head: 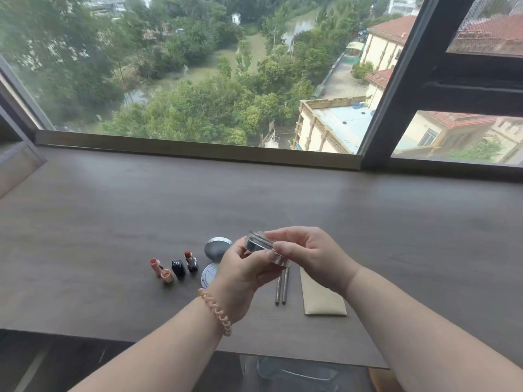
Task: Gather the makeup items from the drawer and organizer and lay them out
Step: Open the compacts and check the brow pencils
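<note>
Both hands grip one small clear case [261, 248] above the desk [396, 222]; left hand [240, 267] cradles it from below, right hand [308, 256] pinches its top; a slip could drop it onto the open compact [215, 260], pencils [283, 287] or upright lipsticks [177, 268] just beneath, toppling them.

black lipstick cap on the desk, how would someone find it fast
On the dark desk under the window, look left of the hands for a short row of lipsticks. The black cap sits between the pink tube and the open red lipstick, the only all-black, squat piece there.
</note>
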Tool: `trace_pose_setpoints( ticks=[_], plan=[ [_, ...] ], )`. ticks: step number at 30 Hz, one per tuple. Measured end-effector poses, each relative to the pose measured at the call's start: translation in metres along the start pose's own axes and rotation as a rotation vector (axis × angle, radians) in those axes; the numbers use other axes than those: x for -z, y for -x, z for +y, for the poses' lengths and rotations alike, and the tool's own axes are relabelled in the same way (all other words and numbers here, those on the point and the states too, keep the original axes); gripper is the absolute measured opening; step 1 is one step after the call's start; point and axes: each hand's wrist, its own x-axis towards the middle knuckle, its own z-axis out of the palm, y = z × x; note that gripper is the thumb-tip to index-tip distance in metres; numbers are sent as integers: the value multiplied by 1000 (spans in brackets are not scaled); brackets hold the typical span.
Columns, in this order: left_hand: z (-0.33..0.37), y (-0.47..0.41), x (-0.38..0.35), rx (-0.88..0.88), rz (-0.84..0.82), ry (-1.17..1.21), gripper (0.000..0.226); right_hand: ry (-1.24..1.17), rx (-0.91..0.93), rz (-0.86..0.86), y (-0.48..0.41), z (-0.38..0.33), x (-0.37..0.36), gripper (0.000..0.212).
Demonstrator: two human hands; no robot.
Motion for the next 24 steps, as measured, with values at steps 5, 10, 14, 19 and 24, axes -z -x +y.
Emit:
trace_pose_setpoints(
  ticks=[5, 10, 14, 19, 24],
  plan=[
    [-7, 1, 0, -25, -53, 22, 49, 88, 83, 118, -4, 9, -4, 41],
    [-11, 4, 4, 114, -206, 75, 61, 154, 87, 300, -11, 22, -2, 70],
    [-16, 10, 15, 250, -179, 45, 54, 178, 20, 428, -15, 34, -2, 60],
    [-34, 21, 34, 369, -31, -88, 57, 182, -70, 555, -19, 43, -6, 48],
    [-46, 21, 47, 381, 141, -36, 41, 143, -153, 481, -34, 58, -17, 45]
  ],
)
